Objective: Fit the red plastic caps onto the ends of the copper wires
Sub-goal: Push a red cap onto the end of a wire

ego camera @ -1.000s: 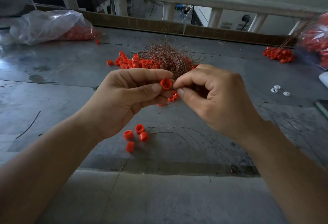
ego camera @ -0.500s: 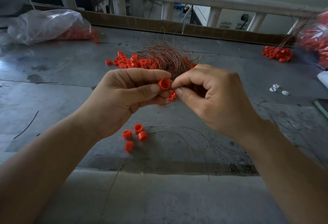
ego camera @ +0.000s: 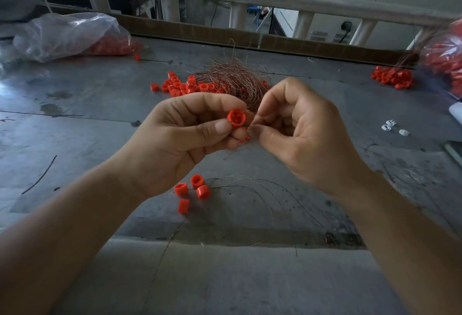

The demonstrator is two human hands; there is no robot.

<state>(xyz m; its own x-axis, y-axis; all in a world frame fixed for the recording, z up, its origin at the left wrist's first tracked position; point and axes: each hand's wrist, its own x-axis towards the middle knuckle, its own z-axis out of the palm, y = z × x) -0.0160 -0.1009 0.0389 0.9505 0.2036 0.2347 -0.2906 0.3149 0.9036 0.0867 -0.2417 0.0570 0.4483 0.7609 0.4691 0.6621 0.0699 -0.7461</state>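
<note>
A small red plastic cap [ego camera: 236,117] is being pinched between thumb and forefinger of the left hand [ego camera: 180,139]. Its open mouth is turned up toward the camera, presumably so the socket inside can be seen and aimed at. At the cap's three o'clock the right hand [ego camera: 300,134] is curled, thumb and forefinger tips pressed together on what is taken for a fine copper strand [ego camera: 253,117], barely visible at the fingertips. The two hands are held almost touching, raised above the grey metal-topped table [ego camera: 75,119]; fiddly work is best kept close to the eyes.

At twelve o'clock beyond the hands lies the tangled bundle of thin copper wires [ego camera: 232,77], with a scatter of loose red caps [ego camera: 185,86] at its nine o'clock, so both supplies can be reached in one stretch. At six o'clock, below the hands, four red caps [ego camera: 202,191] are laid out with thin wires trailing away. These are judged finished pieces, set apart from the stock. A clear plastic bag of red caps [ego camera: 70,34] is parked at ten o'clock, a further red heap [ego camera: 392,77] at two o'clock. Insertion is judged the step in hand, the strand not yet seated.
</note>
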